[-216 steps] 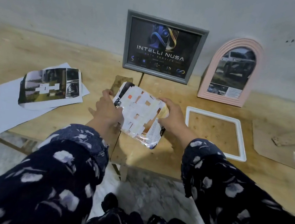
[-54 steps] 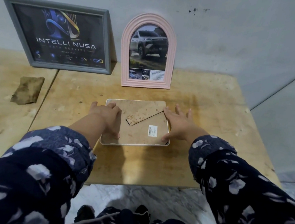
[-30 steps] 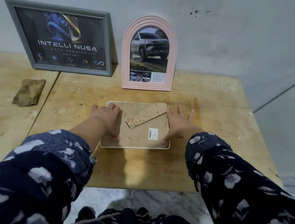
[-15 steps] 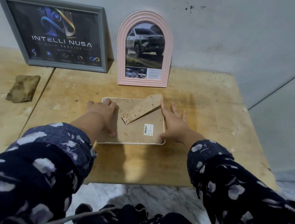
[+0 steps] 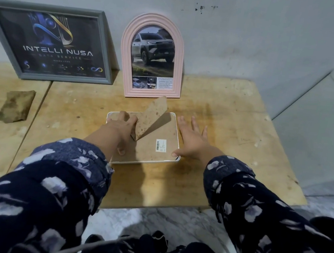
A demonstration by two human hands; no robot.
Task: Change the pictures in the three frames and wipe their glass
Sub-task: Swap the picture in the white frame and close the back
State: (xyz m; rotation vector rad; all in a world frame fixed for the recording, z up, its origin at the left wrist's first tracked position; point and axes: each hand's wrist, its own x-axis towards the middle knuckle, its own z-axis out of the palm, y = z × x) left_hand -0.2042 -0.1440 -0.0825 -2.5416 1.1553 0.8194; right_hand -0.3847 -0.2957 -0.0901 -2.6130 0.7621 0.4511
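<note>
A white frame (image 5: 159, 161) lies face down on the wooden table (image 5: 225, 120), its brown backing board up with a barcode sticker. The board's stand flap (image 5: 151, 118) is raised and tilted up. My left hand (image 5: 123, 128) rests on the backing's left side, fingers against the flap's base. My right hand (image 5: 191, 138) lies spread at the frame's right edge, thumb on its near right corner. A grey frame (image 5: 50, 44) with a dark logo picture and a pink arched frame (image 5: 152, 57) with a truck picture lean upright against the wall behind.
A brown cloth (image 5: 16, 106) lies on the table at the left. The table's right edge and front edge are close, with marble floor (image 5: 171, 224) below. A pale cabinet (image 5: 324, 127) stands to the right.
The camera turned from the left table part to the white frame, now closed with its backing. Over the last second the stand flap rose from flat to tilted up, and my right hand slid off it.
</note>
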